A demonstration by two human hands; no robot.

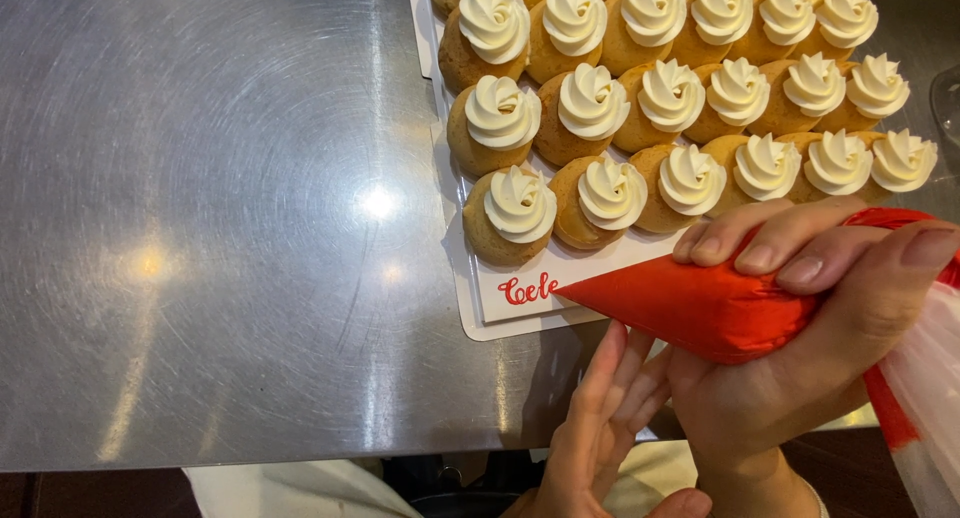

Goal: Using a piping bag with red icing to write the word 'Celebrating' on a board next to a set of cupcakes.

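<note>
Steel worktop (200,228). Right hand (800,348) squeezes red piping bag (700,308), long axis level, tip leftward near tray (480,318); cream-topped puffs (520,213) beyond. Left hand (600,428) spread, steadying beneath.

Single view, head-worn camera. Looks steeply down from above the near edge of a brushed steel worktable (200,228), facing away from the wearer's body. Close range: both hands fill the lower right corner, cropped by the frame. White tray (480,308) of cream-topped pastries runs out of frame at the upper right. Table's near edge and a strip of pale clothing show along the bottom. No second view to compare.
</note>
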